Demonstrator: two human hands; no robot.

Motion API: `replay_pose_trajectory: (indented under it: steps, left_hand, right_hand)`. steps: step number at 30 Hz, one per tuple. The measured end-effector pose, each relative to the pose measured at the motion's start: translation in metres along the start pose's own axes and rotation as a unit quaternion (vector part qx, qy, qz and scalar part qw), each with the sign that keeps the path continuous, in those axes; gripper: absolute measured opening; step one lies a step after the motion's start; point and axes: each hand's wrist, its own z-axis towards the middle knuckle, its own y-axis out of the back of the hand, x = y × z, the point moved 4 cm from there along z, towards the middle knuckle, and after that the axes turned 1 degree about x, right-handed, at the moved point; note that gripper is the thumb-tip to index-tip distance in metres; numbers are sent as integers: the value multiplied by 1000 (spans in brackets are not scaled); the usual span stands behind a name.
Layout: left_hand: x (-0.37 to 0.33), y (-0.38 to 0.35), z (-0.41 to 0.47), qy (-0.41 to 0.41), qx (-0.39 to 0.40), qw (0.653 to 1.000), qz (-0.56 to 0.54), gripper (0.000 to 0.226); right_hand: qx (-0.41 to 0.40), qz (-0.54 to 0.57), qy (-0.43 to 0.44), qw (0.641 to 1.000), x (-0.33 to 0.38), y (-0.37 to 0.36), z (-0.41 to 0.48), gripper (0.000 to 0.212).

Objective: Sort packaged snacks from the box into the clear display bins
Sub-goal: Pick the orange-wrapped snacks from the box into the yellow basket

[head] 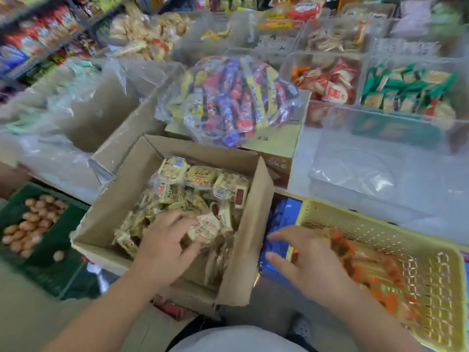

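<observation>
Box [119,196]: cardboard, open, centre, full of tan snack packets [177,184]. Empty clear bin [327,171]: beyond the box, up and right. Left hand [165,240]: inside box, gripping one packet [206,228]. Right hand [304,252]: fingers spread, holding nothing, beside box, nearer the bin.

cardboard box [121,196]: open | snack packets [200,176]: beige (piled inside) | clear bin [355,174]: behind-right

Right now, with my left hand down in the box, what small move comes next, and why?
Probably lift the left hand out of the cardboard box with the beige packet its fingers curl round, toward the clear bin on the right, which looks bare. The right hand hovers open outside the box, holding nothing.
</observation>
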Motion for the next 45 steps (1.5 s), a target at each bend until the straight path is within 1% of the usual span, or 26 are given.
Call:
replay_pose_trajectory:
  steps: [2,4,6,8,10,12,14,15,17,19,22,24,26,27,29,30,33,35,37,38,40,41,42,44,45]
  left_hand:
    - [63,14,-6,59,-20,998,21,51]
    - [125,24,-10,118,-39,992,35,59]
    - [180,29,-13,156,-47,986,40,63]
    - [224,26,-15,184,-30,982,26,64]
    - [255,19,-17,200,-7,979,-27,61]
    - [271,11,-19,212,5,970,-119,58]
    - [275,7,-21,182,5,972,-150,54]
    - [275,6,-20,165,3,974,-155,51]
    - [276,6,-19,158,1,970,-183,46]
    - [277,5,-19,153,3,968,-199,48]
    - [278,5,-21,154,10,965,-211,49]
    - [279,5,-22,152,9,964,-219,48]
    - [280,6,-21,152,5,962,-228,47]
    - [280,6,-21,150,3,961,-232,49]
    - [279,7,-20,144,5,962,-230,56]
    - [280,7,-20,140,7,963,-229,58]
    - [282,5,-20,138,11,961,-238,60]
    - [283,4,-20,140,11,957,-253,60]
    - [283,4,-20,138,4,955,-262,54]
    - [283,5,-20,136,-3,955,-264,51]
    - [283,6,-19,132,-16,955,-264,47]
    - [281,8,-18,130,-21,957,-260,48]
    - [279,10,-17,123,-26,960,-249,49]
    - [275,16,-16,86,-42,974,-204,49]
    - [273,19,-15,58,-53,981,-175,48]
  right_hand:
    - [15,38,5,999,29,-25,17,26]
    - [34,84,-9,996,57,-52,33,30]
    - [49,125,-36,990,84,-82,51,34]
    - [72,127,-67,987,103,-115,70,34]
    - [133,106,-107,980,115,-150,90,37]
    - [199,90,-149,964,121,-183,109,51]
    - [236,76,-189,950,125,-212,127,70]
    - [247,69,-206,944,127,-225,135,80]
    - [269,60,-233,933,134,-251,150,98]
    - [283,32,-255,924,142,-274,164,113]
    - [284,-32,-281,916,151,-302,179,125]
    - [276,-105,-294,909,154,-313,185,121]
    - [264,-173,-293,902,155,-319,191,104]
    - [259,-187,-287,903,156,-319,194,93]
    - [254,-178,-275,910,157,-315,197,79]
    - [256,-164,-272,913,158,-309,198,75]
    - [261,-126,-267,919,157,-281,194,77]
    - [245,-88,-264,929,156,-250,189,76]
    - [198,-31,-273,941,153,-210,184,65]
    - [159,-5,-283,946,152,-189,182,66]
    - [66,33,-310,948,147,-148,177,78]
    - [24,48,-321,946,144,-131,176,76]
    - [-8,59,-325,944,141,-117,176,68]
    - [-47,48,-313,947,133,-99,179,48]
    - [-60,27,-305,950,127,-95,182,43]
